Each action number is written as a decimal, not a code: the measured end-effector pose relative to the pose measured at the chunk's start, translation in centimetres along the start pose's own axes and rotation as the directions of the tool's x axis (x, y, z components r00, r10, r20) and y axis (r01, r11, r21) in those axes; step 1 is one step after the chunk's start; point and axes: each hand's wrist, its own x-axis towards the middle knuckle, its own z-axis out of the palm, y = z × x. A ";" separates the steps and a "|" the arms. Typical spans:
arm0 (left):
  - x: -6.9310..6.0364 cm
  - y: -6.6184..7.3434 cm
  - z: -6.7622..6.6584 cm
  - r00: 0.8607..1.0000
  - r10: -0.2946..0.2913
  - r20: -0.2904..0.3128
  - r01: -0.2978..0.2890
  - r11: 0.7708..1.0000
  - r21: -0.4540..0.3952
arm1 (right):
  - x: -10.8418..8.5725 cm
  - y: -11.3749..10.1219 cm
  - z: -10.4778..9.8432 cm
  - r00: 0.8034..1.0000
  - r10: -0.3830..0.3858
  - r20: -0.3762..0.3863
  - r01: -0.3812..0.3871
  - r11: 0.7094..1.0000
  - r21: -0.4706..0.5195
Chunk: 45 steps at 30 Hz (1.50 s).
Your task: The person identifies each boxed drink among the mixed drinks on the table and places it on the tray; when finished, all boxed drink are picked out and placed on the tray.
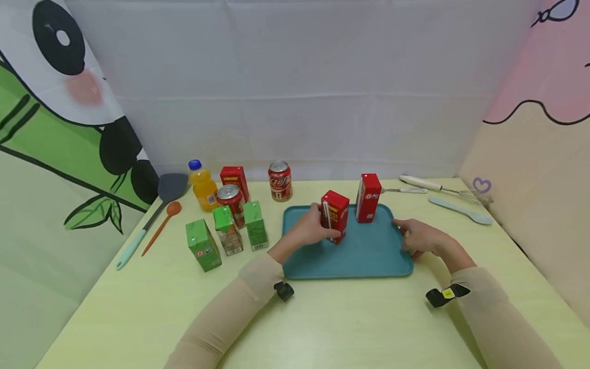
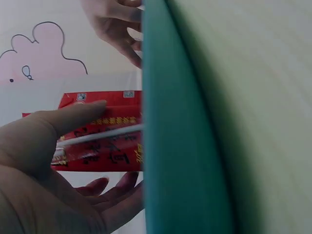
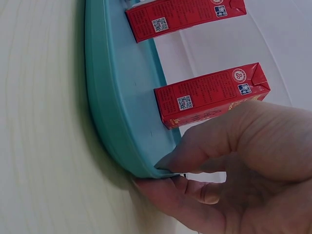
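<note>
A teal tray [image 1: 355, 264] lies on the table. Around a red drink carton [image 1: 338, 207] standing on its left half is my left hand [image 1: 308, 229]. The thumb lies against the carton's near side and the other fingers curl along the far side; the left wrist view also shows this carton [image 2: 107, 148], a white straw along it. My right hand [image 1: 421, 238] pinches the tray's right rim, with the thumb above and a finger beneath, as in the right wrist view at the tray corner [image 3: 114, 117]. A second red drink carton [image 1: 367, 200] stands upright at the tray's back right.
Left of the tray stand several green cartons [image 1: 255, 225], cola cans [image 1: 280, 182], an orange juice bottle [image 1: 203, 187] and another red carton [image 1: 235, 179]. A spatula [image 1: 156, 210] and an orange spoon [image 1: 161, 225] lie far left; a whisk [image 1: 428, 183] and a pale-blue utensil [image 1: 461, 210] lie back right.
</note>
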 end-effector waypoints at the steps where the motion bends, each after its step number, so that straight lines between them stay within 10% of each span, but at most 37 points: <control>1: 0.0 -0.1 0.1 1.000 -0.015 -0.001 0.015 1.000 0.013 | 0.0 0.1 0.0 1.000 0.005 -0.001 -0.005 1.000 0.004; 14: 0.7 0.3 1.3 1.000 0.007 0.001 -0.007 0.998 0.064 | 0.0 0.3 0.0 1.000 0.002 -0.013 -0.002 1.000 -0.005; 31: 6.0 1.7 1.7 0.992 -0.124 0.027 0.120 0.988 0.098 | -0.1 0.0 0.2 1.000 0.011 -0.007 -0.011 1.000 0.011; 45: 7.4 1.9 1.2 0.993 -0.111 0.028 0.106 0.986 0.130 | 0.2 0.2 0.3 1.000 0.005 -0.013 -0.005 1.000 0.006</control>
